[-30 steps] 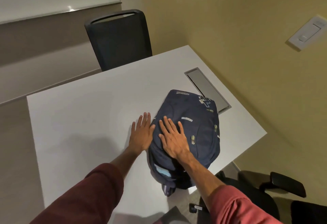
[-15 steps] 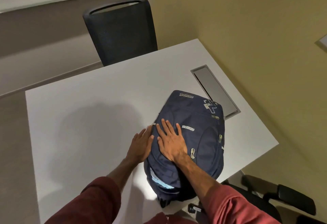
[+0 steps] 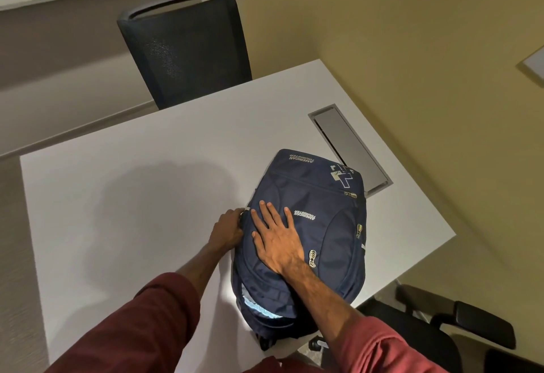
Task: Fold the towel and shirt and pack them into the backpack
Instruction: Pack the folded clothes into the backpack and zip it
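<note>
Seemingly zipping up: right hand (image 3: 276, 240), fingers flat, is steadying the backpack (image 3: 323, 193) — left hand (image 3: 226, 229), fingers curled, is gripping its side, wanting a steady pull.

Your left hand (image 3: 226, 229) leaves the table (image 3: 117, 196) (fingers lay flat a second ago) and now curls round the backpack (image 3: 323, 225) at its left edge.
</note>
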Demonstrator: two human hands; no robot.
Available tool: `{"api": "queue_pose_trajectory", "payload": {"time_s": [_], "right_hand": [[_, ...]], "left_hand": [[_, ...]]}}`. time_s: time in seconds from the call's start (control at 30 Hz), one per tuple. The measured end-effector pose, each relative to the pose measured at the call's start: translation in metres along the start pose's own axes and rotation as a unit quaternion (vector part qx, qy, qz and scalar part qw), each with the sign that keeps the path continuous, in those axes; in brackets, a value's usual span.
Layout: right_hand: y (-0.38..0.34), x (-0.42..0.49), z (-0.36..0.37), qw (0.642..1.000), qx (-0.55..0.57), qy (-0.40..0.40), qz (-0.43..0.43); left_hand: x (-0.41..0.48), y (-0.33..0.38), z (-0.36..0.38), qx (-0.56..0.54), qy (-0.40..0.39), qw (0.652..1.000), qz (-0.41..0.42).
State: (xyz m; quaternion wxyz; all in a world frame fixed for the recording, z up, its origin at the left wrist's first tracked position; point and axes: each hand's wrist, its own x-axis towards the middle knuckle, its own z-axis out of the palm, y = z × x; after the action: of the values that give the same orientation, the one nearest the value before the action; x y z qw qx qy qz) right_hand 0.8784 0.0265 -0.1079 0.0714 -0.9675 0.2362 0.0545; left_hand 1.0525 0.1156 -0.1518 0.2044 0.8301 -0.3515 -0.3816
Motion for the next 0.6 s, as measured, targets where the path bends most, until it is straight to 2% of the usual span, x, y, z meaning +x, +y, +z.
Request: {"api": "queue_pose_trajectory", "payload": {"time_s": [0.2, 0.6], "right_hand": [[0.001, 0.001, 0.003, 1.0, -0.005, -0.008, 0.001], [0.0, 0.001, 0.003, 1.0, -0.003, -0.017, 0.005]], "left_hand": [[0.014, -0.008, 0.004, 0.03, -0.01, 0.999, -0.033], [0.016, -0.008, -0.006, 0.117, 0.0, 0.993, 0.024]]}}
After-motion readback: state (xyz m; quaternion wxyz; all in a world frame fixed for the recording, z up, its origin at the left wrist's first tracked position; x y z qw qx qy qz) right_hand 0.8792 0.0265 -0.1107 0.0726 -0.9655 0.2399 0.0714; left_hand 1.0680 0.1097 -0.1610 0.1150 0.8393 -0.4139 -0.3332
